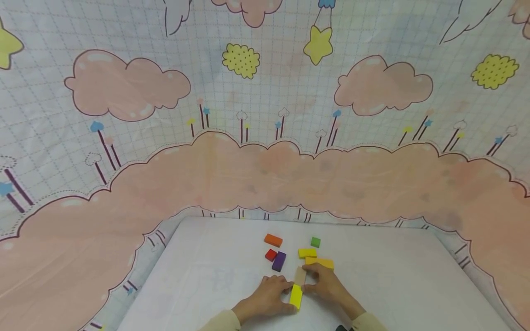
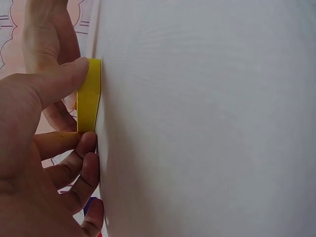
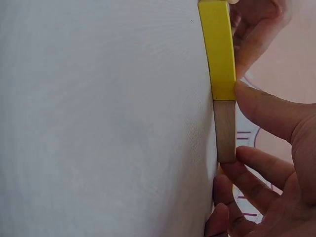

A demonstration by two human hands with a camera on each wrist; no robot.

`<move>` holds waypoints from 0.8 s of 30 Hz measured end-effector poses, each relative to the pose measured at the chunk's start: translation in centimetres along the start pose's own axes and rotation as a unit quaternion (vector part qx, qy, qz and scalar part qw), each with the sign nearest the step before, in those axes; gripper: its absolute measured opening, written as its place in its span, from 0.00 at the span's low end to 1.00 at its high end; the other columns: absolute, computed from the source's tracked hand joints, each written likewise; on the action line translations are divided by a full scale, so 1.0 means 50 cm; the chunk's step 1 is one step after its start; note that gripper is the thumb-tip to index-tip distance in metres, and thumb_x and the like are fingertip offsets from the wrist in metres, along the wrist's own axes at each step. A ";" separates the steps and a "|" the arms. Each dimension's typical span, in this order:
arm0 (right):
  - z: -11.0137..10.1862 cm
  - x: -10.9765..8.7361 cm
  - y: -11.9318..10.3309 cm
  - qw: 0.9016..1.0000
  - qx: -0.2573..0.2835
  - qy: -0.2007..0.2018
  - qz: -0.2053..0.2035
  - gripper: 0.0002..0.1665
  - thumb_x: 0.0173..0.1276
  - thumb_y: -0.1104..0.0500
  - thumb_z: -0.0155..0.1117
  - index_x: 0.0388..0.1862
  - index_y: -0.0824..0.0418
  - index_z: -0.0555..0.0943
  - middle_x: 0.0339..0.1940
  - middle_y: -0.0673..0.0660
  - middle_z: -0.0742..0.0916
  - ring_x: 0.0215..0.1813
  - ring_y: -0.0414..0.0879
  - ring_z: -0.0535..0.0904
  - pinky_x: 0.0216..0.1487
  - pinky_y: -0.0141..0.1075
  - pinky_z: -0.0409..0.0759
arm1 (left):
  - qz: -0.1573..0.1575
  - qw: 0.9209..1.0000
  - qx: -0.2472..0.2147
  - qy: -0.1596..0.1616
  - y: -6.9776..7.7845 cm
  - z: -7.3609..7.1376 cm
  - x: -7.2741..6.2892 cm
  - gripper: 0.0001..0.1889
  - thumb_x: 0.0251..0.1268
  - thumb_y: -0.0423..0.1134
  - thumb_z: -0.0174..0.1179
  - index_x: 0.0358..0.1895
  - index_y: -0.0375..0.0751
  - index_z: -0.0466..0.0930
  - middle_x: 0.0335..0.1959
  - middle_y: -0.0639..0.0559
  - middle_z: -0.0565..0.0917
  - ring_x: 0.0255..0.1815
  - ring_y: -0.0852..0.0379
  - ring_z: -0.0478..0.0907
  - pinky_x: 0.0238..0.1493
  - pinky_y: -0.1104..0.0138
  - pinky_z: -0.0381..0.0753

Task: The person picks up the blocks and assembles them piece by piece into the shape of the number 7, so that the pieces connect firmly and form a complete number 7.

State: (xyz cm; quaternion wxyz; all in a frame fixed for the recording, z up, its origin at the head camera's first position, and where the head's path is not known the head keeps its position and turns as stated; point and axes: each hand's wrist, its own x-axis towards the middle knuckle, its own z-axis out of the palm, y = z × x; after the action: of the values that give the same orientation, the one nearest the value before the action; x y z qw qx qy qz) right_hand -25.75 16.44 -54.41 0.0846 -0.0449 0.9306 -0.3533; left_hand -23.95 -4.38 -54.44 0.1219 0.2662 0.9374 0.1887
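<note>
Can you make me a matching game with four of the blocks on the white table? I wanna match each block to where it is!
Blocks
1. orange block
2. purple block
3. green block
4. plain wooden block

Places, as the head view shows them
A. farther back than the short yellow block
B. end to end with the bright yellow block
C. just to the right of the red block
D. farther back than the red block

Pairs: 1-D, 2-C, 3-A, 4-B

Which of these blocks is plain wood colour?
The bare-wood block in the right hand, end to end with a yellow block; the rest are all coloured.
</note>
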 end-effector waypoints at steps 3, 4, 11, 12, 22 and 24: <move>0.001 -0.003 0.000 1.000 0.000 0.001 -0.003 0.34 0.51 0.53 0.79 0.59 0.54 0.81 0.59 0.58 0.82 0.56 0.53 0.78 0.61 0.54 0.75 | -0.002 1.000 0.003 -0.004 0.002 0.000 -0.001 0.33 0.54 0.62 0.68 0.62 0.51 0.78 0.36 0.66 0.75 0.39 0.66 0.68 0.54 0.61 0.68; 0.001 -0.003 0.000 1.000 -0.002 0.002 -0.004 0.34 0.51 0.53 0.79 0.59 0.54 0.81 0.59 0.58 0.82 0.56 0.53 0.78 0.61 0.54 0.75 | -0.003 1.000 0.004 -0.005 0.003 0.000 -0.001 0.33 0.54 0.62 0.68 0.62 0.52 0.78 0.36 0.66 0.76 0.39 0.66 0.68 0.55 0.61 0.68; 0.001 -0.006 0.000 1.000 -0.004 0.004 -0.016 0.34 0.50 0.53 0.80 0.58 0.54 0.81 0.59 0.58 0.83 0.60 0.56 0.77 0.63 0.55 0.74 | -0.014 1.000 0.005 -0.012 0.010 -0.002 -0.002 0.34 0.54 0.62 0.68 0.63 0.52 0.78 0.38 0.65 0.76 0.41 0.65 0.69 0.58 0.58 0.68; 0.001 -0.006 0.000 1.000 -0.004 0.003 -0.018 0.34 0.50 0.53 0.80 0.58 0.54 0.81 0.60 0.58 0.83 0.61 0.57 0.77 0.63 0.56 0.73 | -0.014 1.000 0.006 -0.012 0.011 -0.002 -0.002 0.34 0.53 0.62 0.68 0.63 0.52 0.78 0.38 0.64 0.76 0.41 0.65 0.70 0.58 0.58 0.68; 0.002 -0.013 0.001 1.000 -0.006 0.000 -0.029 0.34 0.51 0.53 0.79 0.58 0.55 0.81 0.62 0.59 0.82 0.65 0.60 0.75 0.65 0.57 0.71 | -0.003 1.000 0.002 -0.012 0.008 -0.002 -0.009 0.34 0.56 0.63 0.65 0.64 0.52 0.77 0.42 0.63 0.77 0.42 0.64 0.70 0.58 0.58 0.68; 0.002 -0.014 0.002 1.000 -0.004 -0.002 -0.031 0.33 0.51 0.53 0.79 0.58 0.55 0.81 0.62 0.59 0.82 0.66 0.60 0.75 0.65 0.57 0.71 | -0.002 1.000 -0.012 -0.013 0.005 -0.001 -0.009 0.32 0.58 0.62 0.64 0.64 0.53 0.76 0.40 0.65 0.76 0.41 0.65 0.69 0.56 0.59 0.67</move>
State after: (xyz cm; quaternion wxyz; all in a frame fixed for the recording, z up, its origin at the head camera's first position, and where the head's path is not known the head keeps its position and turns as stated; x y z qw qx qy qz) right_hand -25.03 16.55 -54.47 0.0752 -0.0749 0.9298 -0.3523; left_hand -23.46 -4.44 -54.22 0.1376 0.2649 0.9340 0.1963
